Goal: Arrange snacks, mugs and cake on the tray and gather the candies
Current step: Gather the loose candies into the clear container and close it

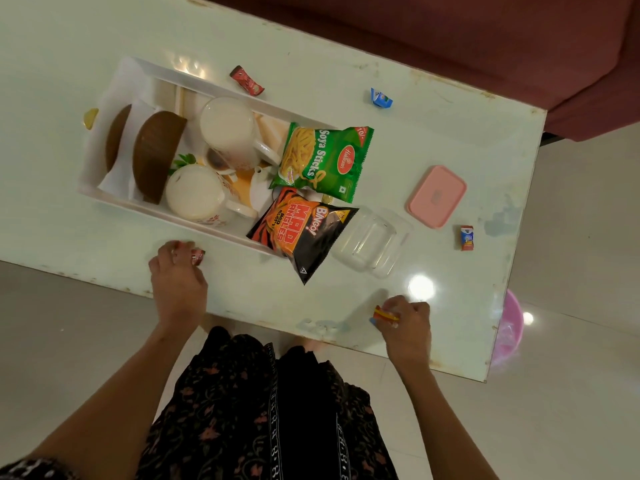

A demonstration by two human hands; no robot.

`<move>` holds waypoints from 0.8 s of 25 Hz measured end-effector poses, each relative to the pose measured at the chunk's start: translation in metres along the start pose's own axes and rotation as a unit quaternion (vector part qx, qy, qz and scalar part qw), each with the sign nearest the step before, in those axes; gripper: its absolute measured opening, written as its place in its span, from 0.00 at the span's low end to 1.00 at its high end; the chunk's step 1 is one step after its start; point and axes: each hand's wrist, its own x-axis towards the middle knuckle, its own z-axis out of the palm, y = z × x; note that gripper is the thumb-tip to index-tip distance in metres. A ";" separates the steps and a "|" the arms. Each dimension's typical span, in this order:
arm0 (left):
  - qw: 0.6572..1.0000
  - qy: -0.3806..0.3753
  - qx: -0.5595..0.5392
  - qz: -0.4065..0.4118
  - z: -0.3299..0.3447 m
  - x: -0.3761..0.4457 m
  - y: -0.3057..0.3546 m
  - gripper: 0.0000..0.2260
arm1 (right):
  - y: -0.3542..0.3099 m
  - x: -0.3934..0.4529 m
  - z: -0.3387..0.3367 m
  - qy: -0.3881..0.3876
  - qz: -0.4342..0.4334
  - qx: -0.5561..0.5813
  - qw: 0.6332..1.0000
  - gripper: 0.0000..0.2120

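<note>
Tray (104,197) already loaded with cake, mugs and snacks — both hands pinch candies, left hand (176,271) and right hand (407,322) — three candies remain scattered on the surface (433,133).

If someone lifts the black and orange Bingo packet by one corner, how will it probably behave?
The Bingo packet looks puffed with air, so it is probably light for its size. Its thin glossy film may feel slippery and would likely sag and crinkle. It lies half over the tray edge onto the table, so a push could slide it off.
</note>
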 end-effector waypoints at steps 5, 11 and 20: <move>0.997 -0.037 -0.014 0.071 0.003 -0.009 0.006 0.08 | -0.004 -0.005 0.013 0.000 -0.024 0.056 0.998 0.04; 0.948 -0.245 -0.150 0.136 0.020 -0.092 0.077 0.08 | -0.016 -0.018 0.002 -0.030 0.023 0.210 0.977 0.07; 0.911 -0.251 -0.326 0.023 0.015 -0.080 0.222 0.11 | -0.067 0.007 -0.045 0.079 -0.065 0.291 0.951 0.14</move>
